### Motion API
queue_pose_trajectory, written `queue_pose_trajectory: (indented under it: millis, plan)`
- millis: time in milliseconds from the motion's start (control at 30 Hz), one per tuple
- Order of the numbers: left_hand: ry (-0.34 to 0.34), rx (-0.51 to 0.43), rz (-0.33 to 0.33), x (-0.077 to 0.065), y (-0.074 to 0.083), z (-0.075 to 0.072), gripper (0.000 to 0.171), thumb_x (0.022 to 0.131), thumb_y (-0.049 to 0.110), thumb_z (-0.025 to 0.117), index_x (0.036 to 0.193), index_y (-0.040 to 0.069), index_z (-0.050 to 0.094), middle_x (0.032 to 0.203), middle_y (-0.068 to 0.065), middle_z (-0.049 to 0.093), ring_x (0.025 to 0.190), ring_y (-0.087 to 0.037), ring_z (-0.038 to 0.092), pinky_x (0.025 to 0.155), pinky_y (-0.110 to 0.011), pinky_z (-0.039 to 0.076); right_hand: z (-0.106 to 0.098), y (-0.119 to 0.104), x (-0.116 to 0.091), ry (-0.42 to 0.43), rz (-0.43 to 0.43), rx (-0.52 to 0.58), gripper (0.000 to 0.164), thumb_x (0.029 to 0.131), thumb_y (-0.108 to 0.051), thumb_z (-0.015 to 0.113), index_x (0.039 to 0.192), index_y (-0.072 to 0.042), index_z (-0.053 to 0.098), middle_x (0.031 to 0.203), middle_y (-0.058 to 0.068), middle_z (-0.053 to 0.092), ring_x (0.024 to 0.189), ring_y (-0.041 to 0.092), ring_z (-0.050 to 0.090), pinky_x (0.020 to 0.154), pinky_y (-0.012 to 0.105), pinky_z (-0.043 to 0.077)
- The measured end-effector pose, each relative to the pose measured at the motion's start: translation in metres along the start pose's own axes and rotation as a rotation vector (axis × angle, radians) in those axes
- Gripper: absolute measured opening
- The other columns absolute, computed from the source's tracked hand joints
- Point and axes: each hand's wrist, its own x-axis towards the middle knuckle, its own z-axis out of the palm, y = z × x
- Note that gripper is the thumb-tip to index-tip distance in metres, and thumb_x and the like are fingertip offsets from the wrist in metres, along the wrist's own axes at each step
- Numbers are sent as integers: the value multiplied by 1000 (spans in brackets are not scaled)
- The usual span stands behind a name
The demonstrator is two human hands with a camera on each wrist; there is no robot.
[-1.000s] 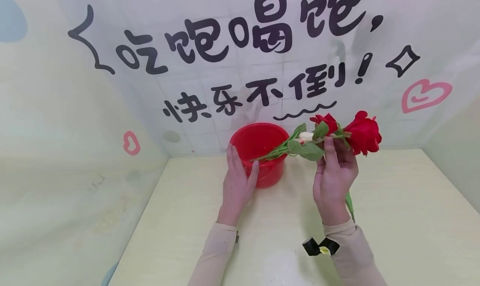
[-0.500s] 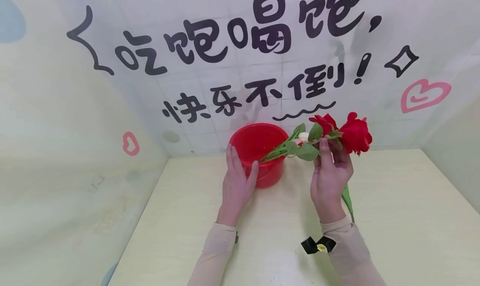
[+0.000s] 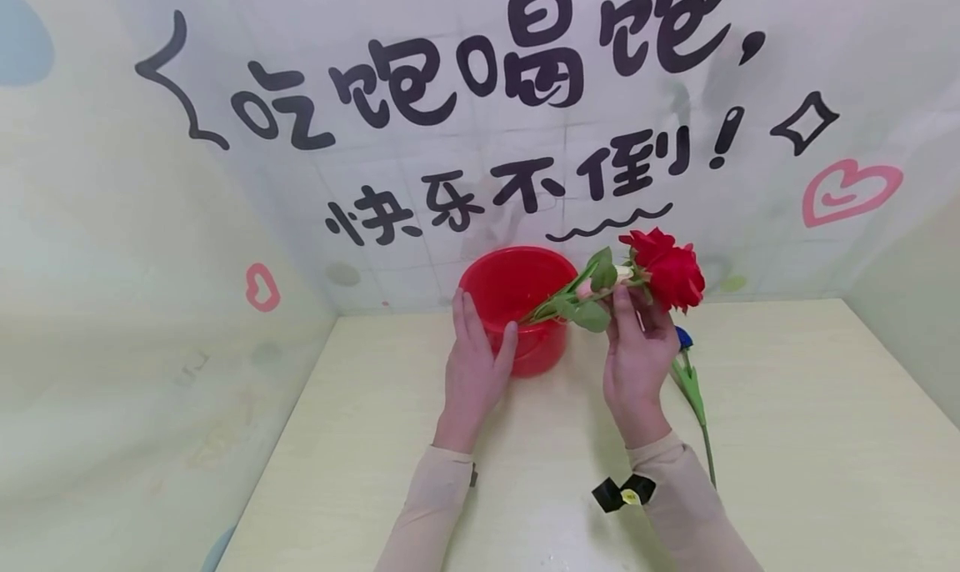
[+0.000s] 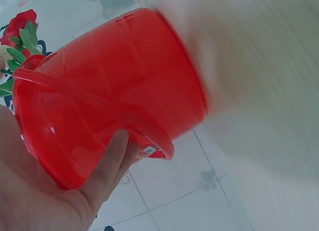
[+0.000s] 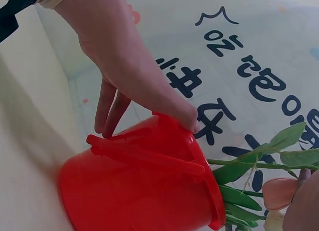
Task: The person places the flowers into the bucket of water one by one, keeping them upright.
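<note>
A red plastic bucket [image 3: 543,355] stands near the back of the table. My left hand [image 3: 474,376] holds its left side by the rim; in the left wrist view its fingers lie against the outer wall below the handle [image 4: 94,99]. My right hand [image 3: 637,368] grips a bunch of artificial flowers close to the heads. Red roses [image 3: 673,273] stick out to the right of that hand. A pink tulip [image 5: 279,192] and a whitish flower sit among the green leaves [image 3: 588,315]. The stems slant leftward over the rim, their lower ends inside the bucket.
A blue flower [image 3: 683,338] on a long green stem lies on the table [image 3: 795,405], just right of my right forearm. Behind the bucket rises a white wall sheet [image 3: 420,163] with black lettering; further sheets hang at both sides.
My right hand has moved left with the flowers, bringing the roses closer to the bucket. More of the blue flower now shows. The left hand and bucket have stayed in place.
</note>
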Motion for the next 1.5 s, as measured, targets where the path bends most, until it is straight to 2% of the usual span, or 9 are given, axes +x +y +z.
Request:
queue_pose_trajectory:
  millis: [333,567,867,1100,1500]
  plan:
    - [-11,5,-8,1,1,0,103,99,49,69,170,10,6,171,-9,24,118,-30,67,92,-45,62,-1,4,0,-37,11,-48,52,95,-16,78,141,2,60,137,19,60,121,28,68,99,36,57]
    - [-5,2,-3,0,0,0,100,100,51,65,170,9,8,171,-9,23,114,-31,68,91,-46,62,-3,9,2,-24,45,-38,47,94,-14,80,135,1,64,129,15,63,115,25,70,100,36,56]
    - [0,11,-3,1,0,2,100,100,50,67,170,9,7,172,-9,21,111,-31,69,90,-46,63,-7,15,4,-54,111,-115,53,93,-23,81,139,-4,62,138,13,62,128,28,64,102,34,56]
    - [13,11,10,0,-1,3,99,100,51,65,170,8,8,172,-10,22,105,-30,71,88,-45,63,-8,17,3,-66,142,-105,50,94,-22,80,138,-4,62,137,14,62,124,27,66,100,35,57]
    - [19,6,12,0,0,3,100,99,47,69,170,9,9,171,-10,23,113,-31,69,91,-46,62,-12,28,-3,-119,177,-137,55,99,-20,75,148,-12,53,141,12,60,127,28,65,99,36,57]
